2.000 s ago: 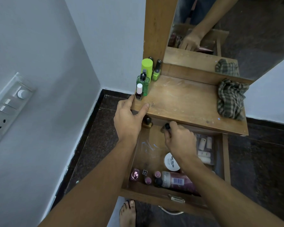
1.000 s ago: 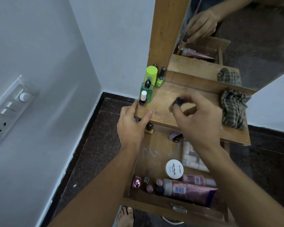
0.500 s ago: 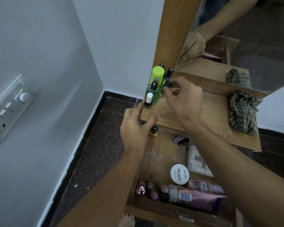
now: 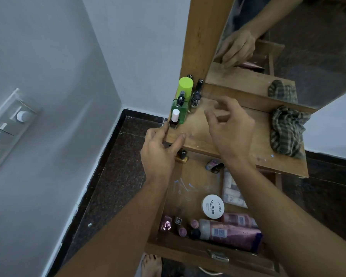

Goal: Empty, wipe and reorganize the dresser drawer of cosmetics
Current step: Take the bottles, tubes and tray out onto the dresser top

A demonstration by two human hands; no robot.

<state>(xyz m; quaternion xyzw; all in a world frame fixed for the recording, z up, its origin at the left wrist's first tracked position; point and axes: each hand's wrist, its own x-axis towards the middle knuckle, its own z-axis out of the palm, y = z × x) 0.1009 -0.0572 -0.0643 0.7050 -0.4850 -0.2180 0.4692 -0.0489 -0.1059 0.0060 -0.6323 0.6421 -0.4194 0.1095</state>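
The open wooden drawer [image 4: 190, 254] holds a white nail polish remover tub [image 4: 213, 206], a pink tube [image 4: 230, 232], several small bottles [image 4: 180, 226] and a clear pouch [image 4: 233, 191]. On the dresser top [image 4: 224, 136], at its left corner, stand a green bottle [image 4: 179, 111], a lime-capped container [image 4: 185, 86], a dark nail polish [image 4: 196, 97] and a white-capped one [image 4: 174, 121]. My left hand [image 4: 160, 154] grips the top's front left edge. My right hand [image 4: 230, 128] hovers over the top, empty, fingers loosely apart.
A checked cloth [image 4: 287, 130] lies crumpled on the right of the dresser top. A mirror [image 4: 300, 43] in a wooden frame rises behind. A switchboard [image 4: 6, 128] is on the left wall. My bare foot [image 4: 151, 265] shows below the drawer.
My right hand lifted a small dark nail polish out of the drawer, set it beside the green bottles at the corner, let go and drew back empty. My left hand stayed on the edge.
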